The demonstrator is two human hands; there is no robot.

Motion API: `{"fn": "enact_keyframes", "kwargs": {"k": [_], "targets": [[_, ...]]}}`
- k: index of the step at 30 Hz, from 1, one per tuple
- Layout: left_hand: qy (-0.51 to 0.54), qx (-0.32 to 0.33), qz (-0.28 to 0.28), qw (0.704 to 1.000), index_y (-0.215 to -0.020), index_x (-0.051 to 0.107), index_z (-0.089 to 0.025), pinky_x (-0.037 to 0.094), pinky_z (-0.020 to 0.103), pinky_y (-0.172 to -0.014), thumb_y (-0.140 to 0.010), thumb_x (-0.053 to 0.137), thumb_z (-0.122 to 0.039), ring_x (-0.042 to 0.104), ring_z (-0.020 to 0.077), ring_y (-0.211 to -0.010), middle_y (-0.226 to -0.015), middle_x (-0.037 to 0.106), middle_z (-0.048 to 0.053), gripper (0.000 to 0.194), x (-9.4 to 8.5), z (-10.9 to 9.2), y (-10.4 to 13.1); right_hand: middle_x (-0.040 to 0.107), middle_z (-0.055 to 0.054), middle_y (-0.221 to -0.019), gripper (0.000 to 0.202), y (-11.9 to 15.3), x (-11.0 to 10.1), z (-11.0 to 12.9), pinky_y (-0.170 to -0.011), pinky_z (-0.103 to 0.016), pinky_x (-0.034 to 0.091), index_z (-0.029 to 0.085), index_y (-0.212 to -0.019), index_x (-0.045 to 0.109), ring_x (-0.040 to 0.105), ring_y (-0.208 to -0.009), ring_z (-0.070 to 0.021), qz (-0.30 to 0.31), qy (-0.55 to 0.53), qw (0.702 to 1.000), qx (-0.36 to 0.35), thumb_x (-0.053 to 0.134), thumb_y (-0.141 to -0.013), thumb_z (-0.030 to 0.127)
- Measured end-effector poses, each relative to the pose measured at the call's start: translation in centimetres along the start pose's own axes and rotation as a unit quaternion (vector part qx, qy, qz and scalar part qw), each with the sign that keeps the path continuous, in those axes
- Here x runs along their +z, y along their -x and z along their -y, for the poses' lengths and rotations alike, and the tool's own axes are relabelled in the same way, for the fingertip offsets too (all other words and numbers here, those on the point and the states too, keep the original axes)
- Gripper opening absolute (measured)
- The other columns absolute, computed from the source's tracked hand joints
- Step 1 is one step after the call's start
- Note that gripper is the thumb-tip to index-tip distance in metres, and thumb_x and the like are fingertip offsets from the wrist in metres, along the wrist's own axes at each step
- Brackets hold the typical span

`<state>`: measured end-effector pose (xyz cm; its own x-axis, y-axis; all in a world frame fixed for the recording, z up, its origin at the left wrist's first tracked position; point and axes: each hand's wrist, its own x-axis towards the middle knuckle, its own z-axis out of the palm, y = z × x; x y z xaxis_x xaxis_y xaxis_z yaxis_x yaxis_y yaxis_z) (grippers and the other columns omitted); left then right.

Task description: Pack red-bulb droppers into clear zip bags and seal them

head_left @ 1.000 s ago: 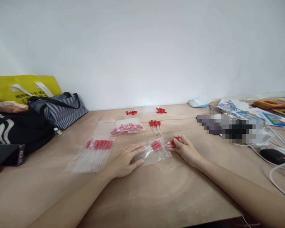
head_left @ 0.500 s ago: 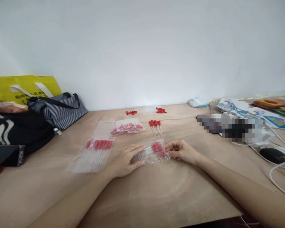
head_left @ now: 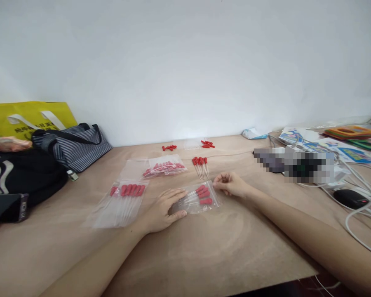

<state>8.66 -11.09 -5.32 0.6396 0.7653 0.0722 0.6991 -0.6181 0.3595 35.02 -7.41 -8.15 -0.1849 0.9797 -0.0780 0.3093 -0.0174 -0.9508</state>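
A clear zip bag point(head_left: 194, 207) lies flat before me, holding several glass droppers with red rubber bulbs point(head_left: 203, 190), bulbs toward its right end. My left hand point(head_left: 166, 209) rests on the bag's left end, fingers stretched out and thumb apart. At the far right corner of the bag, my right hand point(head_left: 230, 184) has its fingers curled, pinching the edge. Just beyond lie several loose droppers point(head_left: 200, 166) in a row, red bulbs pointing away. To the left are a filled dropper bag point(head_left: 123, 206) and another bag of red-bulbed droppers point(head_left: 167, 166).
Loose red bulbs point(head_left: 169, 147) and more red bulbs point(head_left: 208, 144) lie near the wall. A striped bag point(head_left: 77, 148), a black bag point(head_left: 21, 177) and a yellow bag point(head_left: 55, 111) stand left. At right are white cables point(head_left: 363, 194), a black mouse point(head_left: 350, 199) and a tissue pack point(head_left: 254, 133).
My right hand has moved along the bag's right edge, away from me, to its far corner. The lower red bulb now lies clear of my fingers inside the bag. My left hand stays put.
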Motion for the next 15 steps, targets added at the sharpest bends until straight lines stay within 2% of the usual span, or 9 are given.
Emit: {"fn": "enact_keyframes", "kwargs": {"k": [2, 4, 6, 9, 12, 15], "targets": [[0.002, -0.002, 0.000, 1.000, -0.124, 0.040, -0.024, 0.030, 0.040, -0.099, -0.080, 0.047, -0.045, 0.036, 0.0216, -0.120, -0.129, 0.042, 0.004, 0.050, -0.1, -0.1, 0.0, 0.043, 0.008, -0.042, 0.015, -2.1, -0.7, 0.0, -0.034, -0.016, 0.025, 0.016, -0.065, 0.049, 0.035, -0.033, -0.0033, -0.125, 0.042, 0.991, 0.018, 0.057, -0.066, 0.029], [0.005, 0.000, -0.001, 1.000, -0.123, 0.041, -0.025, 0.030, 0.041, -0.099, -0.079, 0.048, -0.045, 0.036, 0.0221, -0.119, -0.129, 0.043, 0.004, 0.049, -0.1, -0.1, 0.0, 0.041, 0.008, -0.042, 0.015, -4.4, -0.9, 0.2, -0.035, -0.017, 0.026, 0.017, -0.065, 0.048, 0.035, -0.034, -0.0040, -0.161, 0.058, 0.985, 0.024, 0.054, -0.068, 0.031], [0.010, 0.002, 0.000, 1.000, -0.123, 0.041, -0.025, 0.030, 0.041, -0.099, -0.079, 0.048, -0.044, 0.037, 0.0222, -0.119, -0.129, 0.043, 0.004, 0.048, -0.1, -0.1, 0.1, 0.042, 0.007, -0.042, 0.020, -6.4, -0.7, 0.5, -0.036, -0.018, 0.026, 0.017, -0.063, 0.049, 0.035, -0.035, -0.0045, -0.176, 0.075, 0.981, 0.025, 0.055, -0.067, 0.035], [0.016, 0.001, 0.001, 1.000, -0.123, 0.041, -0.025, 0.030, 0.042, -0.099, -0.079, 0.049, -0.043, 0.036, 0.0223, -0.119, -0.129, 0.042, 0.005, 0.048, -0.1, -0.1, 0.2, 0.044, 0.006, -0.044, 0.025, -8.7, 0.2, 0.9, -0.039, -0.019, 0.027, 0.017, -0.055, 0.049, 0.038, -0.039, -0.0057, -0.191, 0.106, 0.975, 0.030, 0.063, -0.058, 0.038], [0.019, 0.003, 0.004, 1.000, -0.123, 0.042, -0.024, 0.029, 0.042, -0.099, -0.079, 0.049, -0.043, 0.037, 0.0226, -0.119, -0.129, 0.042, 0.005, 0.048, -0.1, 0.0, 0.2, 0.045, 0.005, -0.043, 0.028, -10.0, 0.9, 1.2, -0.040, -0.020, 0.026, 0.018, -0.048, 0.046, 0.040, -0.042, -0.0071, -0.191, 0.129, 0.972, 0.047, 0.068, -0.050, 0.036], [0.019, 0.002, 0.008, 1.000, -0.122, 0.042, -0.023, 0.028, 0.043, -0.100, -0.079, 0.050, -0.042, 0.036, 0.0223, -0.119, -0.129, 0.042, 0.005, 0.048, -0.2, -0.1, 0.2, 0.043, 0.004, -0.040, 0.029, -10.5, 1.1, 1.1, -0.040, -0.021, 0.024, 0.018, -0.045, 0.044, 0.040, -0.040, -0.0076, -0.182, 0.135, 0.972, 0.060, 0.069, -0.050, 0.033]]}}
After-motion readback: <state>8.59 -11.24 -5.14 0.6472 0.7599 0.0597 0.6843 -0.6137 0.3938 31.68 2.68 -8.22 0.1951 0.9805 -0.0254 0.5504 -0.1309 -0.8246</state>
